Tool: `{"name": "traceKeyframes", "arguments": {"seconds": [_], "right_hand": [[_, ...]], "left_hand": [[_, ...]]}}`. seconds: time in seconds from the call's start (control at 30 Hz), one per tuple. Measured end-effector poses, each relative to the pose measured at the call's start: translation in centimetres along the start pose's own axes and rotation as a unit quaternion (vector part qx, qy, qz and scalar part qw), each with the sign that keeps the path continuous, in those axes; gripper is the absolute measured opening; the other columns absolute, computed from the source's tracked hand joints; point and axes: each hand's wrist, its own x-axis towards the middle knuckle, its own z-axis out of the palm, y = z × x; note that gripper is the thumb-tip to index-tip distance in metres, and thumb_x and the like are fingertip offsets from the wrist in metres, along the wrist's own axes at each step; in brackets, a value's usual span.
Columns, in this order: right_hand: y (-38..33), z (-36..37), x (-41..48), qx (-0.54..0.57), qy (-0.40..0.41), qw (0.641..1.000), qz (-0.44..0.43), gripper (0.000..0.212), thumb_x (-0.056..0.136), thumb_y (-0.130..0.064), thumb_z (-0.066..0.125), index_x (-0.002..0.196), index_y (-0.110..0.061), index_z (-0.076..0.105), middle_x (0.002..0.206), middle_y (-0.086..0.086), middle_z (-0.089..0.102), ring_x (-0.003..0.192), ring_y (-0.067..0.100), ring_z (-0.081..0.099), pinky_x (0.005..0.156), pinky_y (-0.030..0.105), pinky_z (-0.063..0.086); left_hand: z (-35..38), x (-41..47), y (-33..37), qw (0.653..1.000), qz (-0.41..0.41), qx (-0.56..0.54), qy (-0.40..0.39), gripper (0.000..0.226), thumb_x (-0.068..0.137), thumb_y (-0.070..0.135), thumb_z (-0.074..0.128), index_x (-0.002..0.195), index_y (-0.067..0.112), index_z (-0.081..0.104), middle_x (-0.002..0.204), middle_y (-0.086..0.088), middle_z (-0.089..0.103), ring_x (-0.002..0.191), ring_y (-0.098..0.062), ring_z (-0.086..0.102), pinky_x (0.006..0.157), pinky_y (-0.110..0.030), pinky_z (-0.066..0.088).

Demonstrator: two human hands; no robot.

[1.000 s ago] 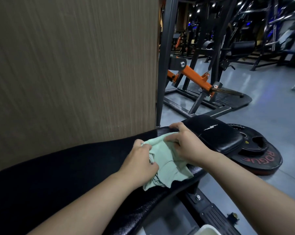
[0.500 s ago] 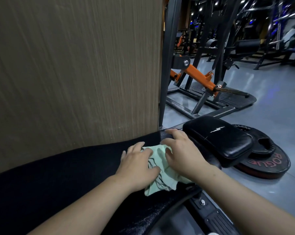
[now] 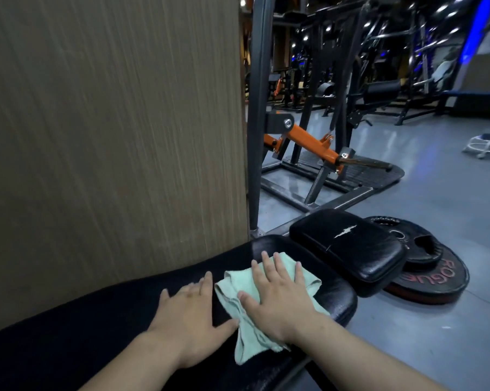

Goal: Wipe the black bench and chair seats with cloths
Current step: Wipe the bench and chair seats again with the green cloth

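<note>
- Pale green cloth (image 3: 269, 303), one only, lies crumpled on the near right end of the black bench (image 3: 97, 334), a tail of it hanging over the near edge.
- Right hand (image 3: 277, 297) lies flat on top of the cloth, fingers spread and pointing far; its grip is open, pressing the cloth down rather than pinching it.
- Left hand (image 3: 190, 314) rests flat on bare bench just left of the cloth, grip open and holding nothing; its thumb reaches the cloth's left edge.
- Bench runs long from near left to far right. Most of its bare length lies left of the right hand, so I judge the wipe must travel left along that axis, past the left hand.
- Seat pad (image 3: 348, 246), one, black, sits just beyond the bench end on the far right, apart from both hands; the right hand is nearer it.
- Weight plates (image 3: 432, 266), two as far as I can tell, lie stacked on the floor (image 3: 435, 193) behind the pad.
</note>
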Motion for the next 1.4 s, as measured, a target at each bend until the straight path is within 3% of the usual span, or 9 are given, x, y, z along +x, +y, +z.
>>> {"name": "traceKeyframes", "arguments": {"seconds": [0.2, 0.53, 0.63, 0.73, 1.0, 1.17, 1.4], "right_hand": [[1.8, -0.5, 0.1, -0.003, -0.010, 1.000, 0.001, 0.082, 0.088, -0.078, 0.014, 0.157, -0.037, -0.004, 0.162, 0.003, -0.024, 0.145, 0.030, -0.033, 0.115, 0.060, -0.018], [5.3, -1.4, 0.3, -0.002, -0.031, 0.995, -0.100, 0.083, 0.090, -0.077, 0.021, 0.157, -0.035, -0.005, 0.164, -0.007, -0.018, 0.147, 0.017, -0.027, 0.121, 0.047, -0.013], [5.8, -1.4, 0.1, 0.076, 0.008, 0.992, -0.097, 0.086, 0.091, -0.071, 0.038, 0.156, -0.022, 0.013, 0.166, -0.006, 0.000, 0.151, 0.012, -0.014, 0.123, 0.040, -0.007], [5.4, -1.2, -0.8, 0.090, 0.040, 0.992, -0.082, 0.073, 0.093, -0.066, 0.040, 0.150, -0.022, 0.031, 0.165, -0.006, 0.013, 0.152, 0.011, -0.008, 0.123, 0.038, -0.005], [4.9, -0.6, -5.8, -0.014, -0.007, 0.998, -0.065, 0.083, 0.089, -0.072, 0.004, 0.158, -0.027, -0.005, 0.162, -0.005, -0.023, 0.146, 0.018, -0.032, 0.119, 0.043, -0.018], [5.2, -0.4, -4.1, -0.028, -0.021, 0.998, -0.056, 0.077, 0.096, -0.069, 0.014, 0.157, -0.029, -0.008, 0.163, -0.005, -0.022, 0.147, 0.020, -0.030, 0.120, 0.047, -0.014], [5.6, -1.1, 0.7, 0.006, -0.026, 0.998, -0.058, 0.073, 0.098, -0.064, 0.025, 0.159, -0.027, 0.007, 0.166, -0.004, -0.009, 0.151, 0.021, -0.017, 0.122, 0.047, -0.009]], "left_hand": [[-0.1, 0.1, 0.5, 0.998, 0.003, 0.056, -0.034, 0.109, 0.079, 0.088, 0.027, 0.159, 0.016, 0.005, 0.167, -0.002, 0.003, 0.153, -0.019, 0.007, 0.122, -0.053, 0.008], [0.6, 0.1, 0.6, 0.999, -0.006, 0.033, -0.022, 0.106, 0.082, 0.083, 0.032, 0.159, 0.016, 0.005, 0.167, -0.003, 0.001, 0.153, -0.022, 0.005, 0.123, -0.047, 0.010], [0.8, 0.2, 1.2, 1.000, -0.007, 0.008, -0.001, 0.103, 0.081, 0.079, 0.036, 0.158, 0.017, 0.010, 0.165, -0.006, 0.009, 0.150, -0.026, 0.011, 0.122, -0.043, 0.015], [0.9, 0.3, 1.9, 1.000, -0.003, 0.001, 0.002, 0.099, 0.076, 0.085, 0.034, 0.157, 0.034, 0.007, 0.163, -0.005, 0.010, 0.146, -0.031, 0.014, 0.119, -0.049, 0.018], [1.1, 0.4, 2.0, 0.999, -0.005, 0.027, -0.023, 0.102, 0.073, 0.093, 0.025, 0.156, 0.040, 0.002, 0.167, -0.003, -0.002, 0.148, -0.035, 0.008, 0.119, -0.055, 0.013], [1.2, 0.7, 2.2, 0.999, -0.006, 0.038, -0.036, 0.101, 0.075, 0.092, 0.023, 0.157, 0.038, -0.001, 0.167, -0.004, -0.004, 0.148, -0.036, 0.007, 0.119, -0.057, 0.012], [1.3, 0.7, 2.2, 0.998, -0.009, 0.042, -0.036, 0.099, 0.076, 0.091, 0.022, 0.156, 0.039, -0.003, 0.166, -0.004, -0.004, 0.148, -0.036, 0.007, 0.119, -0.057, 0.012]]}}
